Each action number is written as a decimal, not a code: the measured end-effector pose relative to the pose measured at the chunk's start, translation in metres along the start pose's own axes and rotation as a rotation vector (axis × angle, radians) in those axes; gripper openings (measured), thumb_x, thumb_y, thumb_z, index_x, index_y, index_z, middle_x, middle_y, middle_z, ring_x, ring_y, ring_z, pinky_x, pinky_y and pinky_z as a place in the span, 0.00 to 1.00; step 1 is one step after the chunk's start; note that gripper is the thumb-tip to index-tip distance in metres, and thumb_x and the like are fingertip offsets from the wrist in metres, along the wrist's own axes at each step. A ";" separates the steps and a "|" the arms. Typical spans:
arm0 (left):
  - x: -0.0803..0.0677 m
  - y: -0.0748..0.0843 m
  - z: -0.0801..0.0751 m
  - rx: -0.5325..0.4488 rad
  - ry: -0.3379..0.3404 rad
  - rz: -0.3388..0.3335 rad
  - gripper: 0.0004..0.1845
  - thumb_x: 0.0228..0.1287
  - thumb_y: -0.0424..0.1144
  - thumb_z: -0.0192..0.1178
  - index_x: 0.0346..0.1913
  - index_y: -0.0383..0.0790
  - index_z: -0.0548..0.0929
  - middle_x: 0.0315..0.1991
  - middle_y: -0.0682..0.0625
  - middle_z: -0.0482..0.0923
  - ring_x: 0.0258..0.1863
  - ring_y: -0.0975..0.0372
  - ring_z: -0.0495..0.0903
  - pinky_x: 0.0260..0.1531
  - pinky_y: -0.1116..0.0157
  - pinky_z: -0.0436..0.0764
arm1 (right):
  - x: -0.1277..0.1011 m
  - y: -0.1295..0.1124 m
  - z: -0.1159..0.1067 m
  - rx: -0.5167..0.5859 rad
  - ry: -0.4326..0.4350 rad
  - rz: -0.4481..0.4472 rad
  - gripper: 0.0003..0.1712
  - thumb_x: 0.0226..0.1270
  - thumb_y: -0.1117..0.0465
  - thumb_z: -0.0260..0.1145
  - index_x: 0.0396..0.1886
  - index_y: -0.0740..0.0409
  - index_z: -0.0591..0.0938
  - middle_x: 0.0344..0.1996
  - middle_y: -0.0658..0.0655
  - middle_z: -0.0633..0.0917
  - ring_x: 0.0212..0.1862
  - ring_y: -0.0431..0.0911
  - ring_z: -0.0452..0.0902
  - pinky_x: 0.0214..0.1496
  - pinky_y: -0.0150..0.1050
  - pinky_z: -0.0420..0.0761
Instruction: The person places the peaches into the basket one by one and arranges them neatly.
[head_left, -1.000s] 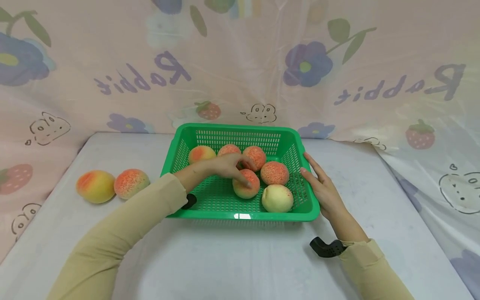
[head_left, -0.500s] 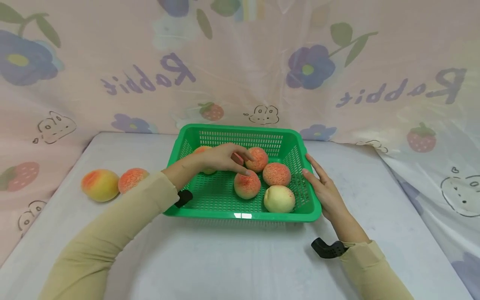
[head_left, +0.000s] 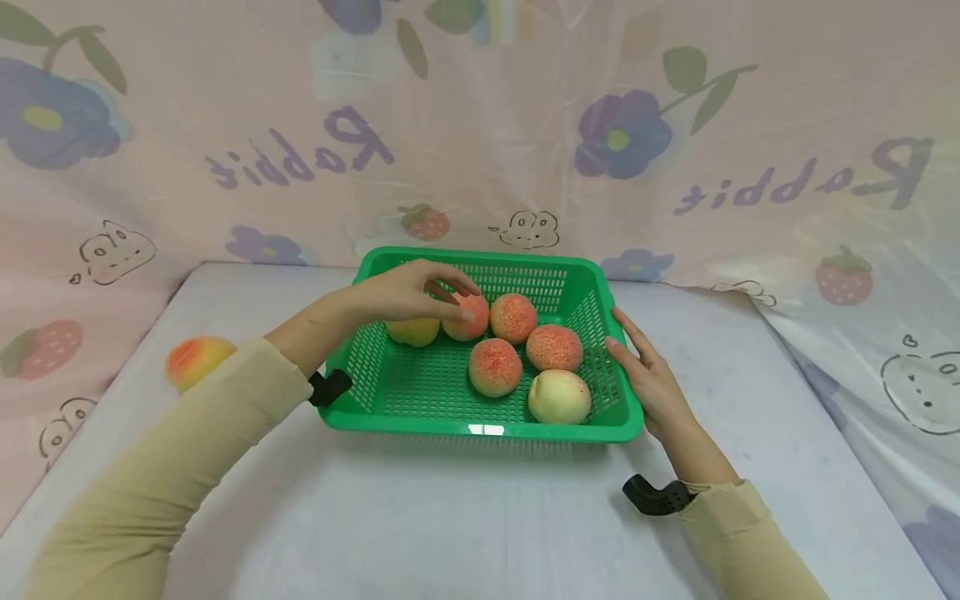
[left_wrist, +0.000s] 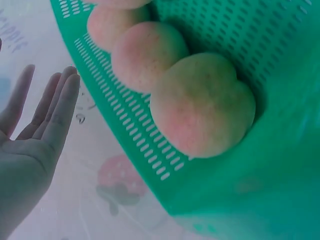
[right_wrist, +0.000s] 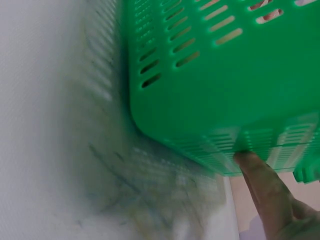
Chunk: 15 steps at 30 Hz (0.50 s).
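Observation:
In the head view a green plastic basket [head_left: 480,429] holds several peaches. My left hand [head_left: 401,292] is over its back left part with extended fingers and holds nothing. Just under those fingertips lies a pink peach [head_left: 467,321], with a yellow-green peach [head_left: 414,332] partly covered by the hand. A pink peach [head_left: 495,367] sits mid-basket, and a pale yellow peach [head_left: 559,397] in the front right corner. In the left wrist view my left hand [left_wrist: 40,125] is spread beside the rim, apart from the peaches. My right hand [head_left: 651,383] touches the basket's right side with straight fingers.
A yellow-red peach [head_left: 198,360] is on the white table [head_left: 480,517] left of the basket, partly behind the left sleeve [head_left: 187,433]. A printed curtain [head_left: 480,125] hangs behind the table. Black wrist devices [head_left: 658,495] are worn on both wrists.
My left hand has withdrawn from the middle peach and moved left and up over the basket. The left sleeve now covers the second peach on the table. The right hand stays put.

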<state>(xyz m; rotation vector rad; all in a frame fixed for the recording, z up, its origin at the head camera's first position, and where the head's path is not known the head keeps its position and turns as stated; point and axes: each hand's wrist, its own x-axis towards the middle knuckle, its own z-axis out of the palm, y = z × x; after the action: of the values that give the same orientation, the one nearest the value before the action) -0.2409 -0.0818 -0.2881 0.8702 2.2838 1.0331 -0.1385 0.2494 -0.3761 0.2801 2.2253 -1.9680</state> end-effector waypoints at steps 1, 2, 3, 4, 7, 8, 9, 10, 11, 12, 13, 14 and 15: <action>-0.002 0.000 -0.002 0.004 0.013 -0.007 0.23 0.64 0.44 0.64 0.61 0.45 0.77 0.63 0.46 0.73 0.59 0.53 0.75 0.60 0.53 0.72 | 0.000 0.000 0.000 0.000 0.000 0.000 0.37 0.69 0.39 0.55 0.74 0.24 0.51 0.69 0.64 0.62 0.46 0.37 0.79 0.43 0.36 0.83; -0.005 0.000 -0.005 0.008 0.027 -0.016 0.23 0.63 0.46 0.64 0.61 0.46 0.77 0.63 0.48 0.73 0.59 0.54 0.75 0.60 0.52 0.72 | 0.000 0.000 -0.001 0.003 -0.001 -0.002 0.37 0.69 0.39 0.55 0.74 0.24 0.51 0.69 0.64 0.61 0.46 0.37 0.79 0.43 0.36 0.83; -0.007 0.000 -0.007 0.011 0.040 -0.023 0.23 0.63 0.47 0.64 0.60 0.48 0.77 0.63 0.49 0.73 0.59 0.55 0.75 0.59 0.52 0.72 | 0.001 0.000 -0.001 0.004 -0.002 -0.003 0.37 0.69 0.39 0.55 0.74 0.24 0.51 0.70 0.64 0.61 0.46 0.37 0.79 0.44 0.36 0.83; -0.010 0.000 -0.009 0.013 0.052 -0.030 0.23 0.62 0.48 0.64 0.60 0.48 0.77 0.63 0.50 0.73 0.59 0.56 0.75 0.59 0.51 0.72 | 0.001 0.000 -0.001 0.006 -0.003 -0.005 0.37 0.69 0.39 0.55 0.74 0.24 0.51 0.70 0.63 0.61 0.46 0.37 0.79 0.44 0.36 0.83; -0.018 -0.003 -0.014 0.005 0.070 -0.042 0.24 0.62 0.50 0.64 0.60 0.50 0.77 0.64 0.52 0.71 0.59 0.57 0.75 0.58 0.52 0.73 | 0.002 0.000 -0.001 0.008 -0.004 -0.012 0.37 0.69 0.39 0.55 0.74 0.24 0.51 0.69 0.64 0.61 0.47 0.37 0.79 0.44 0.36 0.83; -0.021 -0.003 -0.015 0.000 0.071 -0.045 0.24 0.62 0.50 0.64 0.60 0.50 0.76 0.64 0.53 0.71 0.59 0.57 0.75 0.57 0.52 0.74 | 0.002 0.000 -0.001 0.007 -0.002 -0.013 0.37 0.69 0.39 0.55 0.74 0.24 0.51 0.69 0.63 0.61 0.47 0.37 0.79 0.44 0.36 0.83; -0.024 -0.005 -0.017 -0.001 0.071 -0.045 0.24 0.63 0.50 0.64 0.61 0.50 0.76 0.64 0.52 0.71 0.59 0.57 0.75 0.57 0.51 0.74 | 0.002 0.000 -0.001 0.006 -0.001 -0.010 0.37 0.69 0.39 0.55 0.74 0.24 0.51 0.69 0.63 0.62 0.46 0.36 0.79 0.44 0.35 0.83; -0.027 -0.006 -0.019 -0.004 0.073 -0.051 0.24 0.63 0.51 0.63 0.61 0.50 0.76 0.64 0.52 0.71 0.59 0.57 0.75 0.58 0.50 0.73 | 0.001 0.000 -0.001 0.008 -0.002 -0.010 0.37 0.69 0.39 0.55 0.74 0.24 0.51 0.69 0.63 0.62 0.46 0.37 0.79 0.44 0.36 0.83; -0.031 -0.008 -0.020 -0.004 0.076 -0.057 0.24 0.63 0.51 0.63 0.61 0.51 0.76 0.64 0.53 0.70 0.60 0.57 0.74 0.58 0.50 0.73 | 0.001 0.000 -0.001 0.009 -0.002 -0.008 0.37 0.69 0.39 0.55 0.74 0.24 0.51 0.69 0.63 0.62 0.46 0.37 0.79 0.44 0.36 0.83; -0.034 -0.010 -0.021 -0.003 0.079 -0.062 0.25 0.63 0.52 0.63 0.61 0.51 0.75 0.64 0.52 0.71 0.60 0.56 0.74 0.58 0.49 0.72 | 0.001 0.000 -0.001 0.009 -0.002 -0.006 0.37 0.69 0.39 0.55 0.74 0.24 0.51 0.69 0.63 0.62 0.46 0.37 0.79 0.44 0.36 0.83; -0.038 -0.012 -0.023 -0.004 0.086 -0.068 0.25 0.63 0.52 0.63 0.61 0.52 0.75 0.64 0.53 0.71 0.60 0.56 0.74 0.59 0.48 0.71 | 0.000 0.000 0.000 0.010 -0.003 -0.005 0.37 0.70 0.39 0.55 0.74 0.24 0.51 0.69 0.63 0.62 0.47 0.37 0.79 0.44 0.36 0.83; -0.041 -0.013 -0.025 -0.003 0.100 -0.076 0.25 0.63 0.53 0.63 0.61 0.53 0.75 0.63 0.54 0.71 0.60 0.57 0.74 0.59 0.48 0.71 | 0.000 0.001 0.000 0.011 -0.004 -0.004 0.37 0.70 0.39 0.55 0.74 0.24 0.51 0.69 0.63 0.62 0.47 0.37 0.79 0.44 0.36 0.83; -0.044 -0.015 -0.026 -0.007 0.115 -0.076 0.24 0.63 0.53 0.63 0.61 0.52 0.76 0.63 0.54 0.72 0.60 0.57 0.74 0.60 0.48 0.70 | 0.000 0.001 0.000 0.014 -0.007 -0.003 0.37 0.70 0.39 0.54 0.74 0.24 0.51 0.69 0.63 0.62 0.47 0.37 0.79 0.45 0.36 0.83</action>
<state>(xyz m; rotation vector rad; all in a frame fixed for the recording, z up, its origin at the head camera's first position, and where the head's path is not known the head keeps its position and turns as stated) -0.2329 -0.1334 -0.2772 0.7320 2.3869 1.0821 -0.1382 0.2497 -0.3767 0.2711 2.2103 -1.9836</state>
